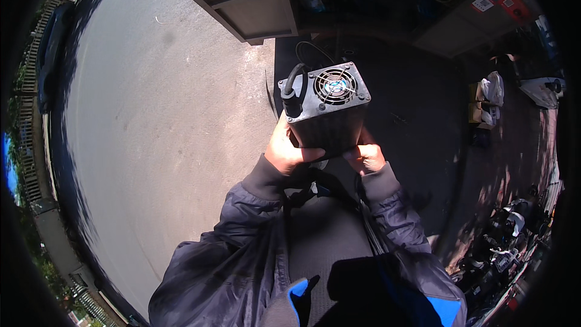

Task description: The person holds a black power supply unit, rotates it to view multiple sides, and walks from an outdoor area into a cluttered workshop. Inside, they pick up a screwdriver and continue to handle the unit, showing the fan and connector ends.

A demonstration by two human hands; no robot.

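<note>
Between my two hands I hold a black metal box with a cooling fan [327, 124], which looks like a battery charger or power supply. Its upper end carries a round fan grille [336, 86] and a thick black cable [293, 88] coming out of a gland at the left corner. My left hand [287, 148] grips the box's lower left side, thumb across the near face. My right hand [367, 155] closes on its lower right side. The fingers behind and under the box are hidden. Dark jacket sleeves cover both forearms.
Ahead stands an open cabinet, its grey door [255, 15] on the left, its shaded inside holding things I cannot make out. Small boxes with plastic bags [486, 102] lie to the right. Dark machine parts [508, 236] crowd the lower right. Sunlit pavement [163, 127] spreads left.
</note>
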